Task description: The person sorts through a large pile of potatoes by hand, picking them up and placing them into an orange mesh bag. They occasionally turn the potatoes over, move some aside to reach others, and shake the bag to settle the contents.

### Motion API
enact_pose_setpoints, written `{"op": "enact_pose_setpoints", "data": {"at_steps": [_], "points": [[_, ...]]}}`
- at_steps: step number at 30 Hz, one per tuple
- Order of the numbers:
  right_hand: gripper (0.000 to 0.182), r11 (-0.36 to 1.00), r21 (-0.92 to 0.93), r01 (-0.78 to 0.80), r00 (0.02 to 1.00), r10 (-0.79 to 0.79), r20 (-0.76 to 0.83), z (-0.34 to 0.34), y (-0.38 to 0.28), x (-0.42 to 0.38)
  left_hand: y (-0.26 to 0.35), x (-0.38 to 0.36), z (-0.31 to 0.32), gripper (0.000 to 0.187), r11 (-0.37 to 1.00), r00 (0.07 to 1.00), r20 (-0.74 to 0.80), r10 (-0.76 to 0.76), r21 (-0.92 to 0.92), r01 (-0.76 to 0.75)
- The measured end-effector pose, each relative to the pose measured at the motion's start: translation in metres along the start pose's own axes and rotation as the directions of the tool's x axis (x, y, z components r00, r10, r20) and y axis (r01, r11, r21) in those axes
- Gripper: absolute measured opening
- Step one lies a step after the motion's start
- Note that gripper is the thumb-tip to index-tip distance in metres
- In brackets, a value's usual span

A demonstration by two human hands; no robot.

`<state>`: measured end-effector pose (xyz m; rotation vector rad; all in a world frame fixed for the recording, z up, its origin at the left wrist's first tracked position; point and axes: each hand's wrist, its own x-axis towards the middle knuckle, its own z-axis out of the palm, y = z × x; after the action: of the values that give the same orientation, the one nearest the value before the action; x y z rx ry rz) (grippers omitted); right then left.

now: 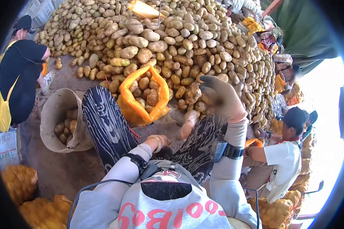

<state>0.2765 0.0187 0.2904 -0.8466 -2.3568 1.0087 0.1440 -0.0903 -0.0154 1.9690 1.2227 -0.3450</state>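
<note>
My right hand [222,97], in a dark, dirty glove, is raised at the near edge of the potato pile [202,49]. Its fingers look spread, with nothing clearly held, though the palm is blurred. My left hand [161,142], with a band at the wrist, hangs low between my knees; its fingers are mostly hidden. Between the hands is a motion-smeared pale brown shape [189,124], perhaps a potato, apart from both. An orange mesh sack [135,116] stands with its mouth open between my knees and the pile, potatoes [151,97] inside it.
On my left stands a dirty white bucket [49,131] partly filled with potatoes. A person in black [23,72] is beyond it; another in a white shirt [284,160] sits at my right. Filled sacks [46,212] lie behind me. A wire-handled tool [139,23] rests on the pile.
</note>
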Motion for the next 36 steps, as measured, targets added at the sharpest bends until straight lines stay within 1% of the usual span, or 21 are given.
{"op": "enact_pose_setpoints", "data": {"at_steps": [3, 4, 5, 6, 7, 8, 10, 11, 12, 13, 14, 16, 17, 20, 23, 26, 30, 32, 33, 34, 36], "points": [[0.038, 0.998, 0.048, -0.031, 0.999, 0.029, 0.04, -0.007, 0.014, 0.033, -0.009, 0.008, 0.007, 0.041, 0.982, 0.994, 0.09, -0.066, -0.171, 0.08], [0.038, 0.999, -0.011, -0.05, 0.997, 0.05, 0.052, -0.004, 0.019, 0.05, -0.012, 0.008, 0.014, 0.041, 0.974, 0.99, 0.097, -0.099, -0.196, 0.116], [0.039, 0.996, -0.067, -0.066, 0.995, 0.071, 0.065, 0.001, 0.025, 0.067, -0.035, 0.048, 0.045, 0.041, 0.999, 0.961, 0.276, 0.005, -0.032, 0.004], [0.039, 0.989, -0.122, -0.079, 0.993, 0.089, 0.079, 0.007, 0.034, 0.085, -0.046, 0.048, 0.063, 0.043, 0.97, 0.951, 0.204, 0.231, 0.03, -0.242], [0.04, 0.985, -0.168, -0.027, 0.99, 0.05, 0.134, 0.014, 0.059, 0.103, -0.05, 0.066, 0.094, 0.046, 0.983, 0.983, 0.182, 0.011, -0.184, 0.023], [0.042, 0.983, -0.183, -0.003, 0.997, 0.018, 0.078, 0.025, 0.061, 0.114, -0.052, 0.063, 0.095, 0.046, 0.943, 0.97, 0.237, -0.052, -0.308, 0.126], [0.043, 0.993, -0.101, -0.057, 0.99, 0.069, 0.126, 0.049, 0.099, 0.141, -0.045, 0.048, 0.072, 0.048, 0.852, 0.91, 0.401, -0.109, -0.434, 0.293], [0.043, 0.938, -0.346, -0.014, 0.99, 0.062, 0.126, 0.062, 0.105, 0.149, -0.043, 0.046, 0.06, 0.049, 0.804, 0.878, 0.464, -0.119, -0.474, 0.36], [0.044, 0.822, -0.569, -0.006, 0.955, 0.174, 0.24, 0.069, 0.106, 0.157, -0.042, 0.044, 0.05, 0.05, 0.766, 0.851, 0.511, -0.123, -0.497, 0.409], [0.046, 0.878, -0.473, 0.073, 0.95, 0.083, 0.301, 0.076, 0.124, 0.166, -0.041, 0.044, 0.05, 0.05, 0.729, 0.842, 0.53, -0.102, -0.536, 0.426], [0.045, 0.927, -0.37, -0.062, 0.915, 0.201, 0.351, 0.082, 0.127, 0.176, -0.046, 0.048, 0.048, 0.05, 0.706, 0.847, 0.525, -0.084, -0.569, 0.422], [0.047, 0.918, -0.396, -0.015, 0.866, 0.21, 0.454, 0.086, 0.137, 0.199, -0.048, 0.049, 0.044, 0.05, 0.644, 0.852, 0.52, -0.061, -0.632, 0.432], [0.049, 0.927, -0.373, -0.035, 0.88, 0.206, 0.429, 0.09, 0.144, 0.208, -0.049, 0.05, 0.041, 0.05, 0.613, 0.854, 0.517, -0.05, -0.659, 0.435], [0.052, 0.904, -0.411, -0.116, 0.785, 0.337, 0.52, 0.085, 0.151, 0.237, -0.045, 0.055, 0.026, 0.049, 0.551, 0.876, 0.481, -0.03, -0.723, 0.416], [0.05, 0.933, -0.352, -0.072, 0.797, 0.266, 0.542, 0.069, 0.144, 0.253, -0.034, 0.068, 0.009, 0.049, 0.545, 0.929, 0.371, -0.017, -0.775, 0.32], [0.047, 0.959, -0.279, -0.046, 0.827, 0.193, 0.528, 0.055, 0.148, 0.257, -0.023, 0.097, -0.002, 0.049, 0.572, 0.982, 0.19, 0.015, -0.807, 0.148], [0.046, 0.85, -0.509, 0.139, 0.917, 0.084, 0.391, 0.054, 0.156, 0.243, -0.028, 0.143, 0.004, 0.048, 0.635, 1.0, -0.019, -0.01, -0.773, -0.008], [0.044, 0.865, -0.473, 0.167, 0.93, 0.021, 0.367, 0.059, 0.155, 0.228, -0.027, 0.155, 0.02, 0.049, 0.634, 0.996, -0.069, -0.061, -0.773, -0.014], [0.043, 0.833, -0.518, 0.194, 0.909, 0.046, 0.413, 0.061, 0.148, 0.222, -0.022, 0.159, 0.028, 0.049, 0.617, 0.992, -0.093, -0.087, -0.787, -0.02], [0.042, 0.869, -0.429, 0.245, 0.903, -0.044, 0.428, 0.067, 0.148, 0.214, -0.022, 0.146, 0.017, 0.048, 0.665, 0.99, -0.056, -0.129, -0.745, 0.044], [0.048, 0.971, -0.197, 0.137, 0.841, -0.009, 0.541, 0.079, 0.155, 0.201, -0.008, 0.095, -0.032, 0.046, 0.732, 0.965, 0.088, -0.248, -0.636, 0.246]]}}
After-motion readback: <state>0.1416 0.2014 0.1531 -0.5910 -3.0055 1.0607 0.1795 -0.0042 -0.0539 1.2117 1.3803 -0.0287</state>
